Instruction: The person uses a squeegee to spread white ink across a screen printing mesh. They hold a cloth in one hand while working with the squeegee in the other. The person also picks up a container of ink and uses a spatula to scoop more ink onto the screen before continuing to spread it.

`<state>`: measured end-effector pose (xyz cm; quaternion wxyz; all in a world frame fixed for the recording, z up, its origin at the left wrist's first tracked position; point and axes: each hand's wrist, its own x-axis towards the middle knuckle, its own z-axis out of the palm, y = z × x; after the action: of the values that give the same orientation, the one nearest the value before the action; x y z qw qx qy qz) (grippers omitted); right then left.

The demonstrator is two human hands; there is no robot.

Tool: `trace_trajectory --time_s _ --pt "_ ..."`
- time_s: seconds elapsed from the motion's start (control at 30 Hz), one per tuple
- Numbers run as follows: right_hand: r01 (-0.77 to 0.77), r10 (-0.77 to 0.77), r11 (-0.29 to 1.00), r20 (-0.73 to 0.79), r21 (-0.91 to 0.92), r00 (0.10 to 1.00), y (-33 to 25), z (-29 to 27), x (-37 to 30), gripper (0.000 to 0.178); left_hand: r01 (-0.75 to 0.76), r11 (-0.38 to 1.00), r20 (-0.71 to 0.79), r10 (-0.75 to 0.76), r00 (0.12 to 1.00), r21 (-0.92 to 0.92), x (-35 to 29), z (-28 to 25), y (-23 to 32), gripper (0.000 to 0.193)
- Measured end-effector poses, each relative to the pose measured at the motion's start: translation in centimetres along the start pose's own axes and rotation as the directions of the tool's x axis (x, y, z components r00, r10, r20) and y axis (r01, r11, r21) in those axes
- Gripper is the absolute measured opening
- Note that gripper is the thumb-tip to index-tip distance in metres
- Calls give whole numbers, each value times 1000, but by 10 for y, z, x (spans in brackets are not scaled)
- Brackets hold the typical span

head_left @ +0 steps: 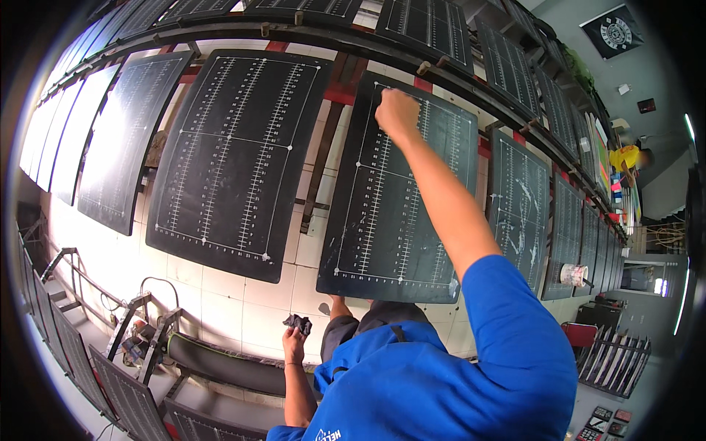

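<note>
My right arm reaches across a dark board (415, 198) printed with white ruler-like scales. At the board's far left corner, my right hand (398, 115) is closed into a fist, low over the surface or on it. What it holds, if anything, is hidden. My left hand (293, 344) hangs beside my body, off the board's near edge, closed on a crumpled dark cloth (298, 323). Pale smudges mark the board's near corners and right side.
A similar dark board (235, 162) lies to the left, and a smudged one (521, 206) to the right. A dark rail (471, 84) runs behind them. A white bucket (573, 275) stands at the right. Farther off is a person in yellow (625, 157).
</note>
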<state>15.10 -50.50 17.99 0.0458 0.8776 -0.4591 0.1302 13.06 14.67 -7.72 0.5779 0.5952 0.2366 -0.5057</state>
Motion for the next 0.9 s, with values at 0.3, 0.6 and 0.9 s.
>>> trace_trajectory --time_s 0.3,0.6,0.9 --pt "301 -341 930 195 210 920 -67 -105 -296 32 -126 989 183 110 977 79 16 23 8 9" --pt "-79 -174 858 432 507 885 -5 -149 -268 34 -76 996 285 63 957 38 11 71 27 12" --pt "-203 203 978 2 55 979 235 -69 -78 40 0 1000 -25 0 1000 -27 -47 -3 -53 9"
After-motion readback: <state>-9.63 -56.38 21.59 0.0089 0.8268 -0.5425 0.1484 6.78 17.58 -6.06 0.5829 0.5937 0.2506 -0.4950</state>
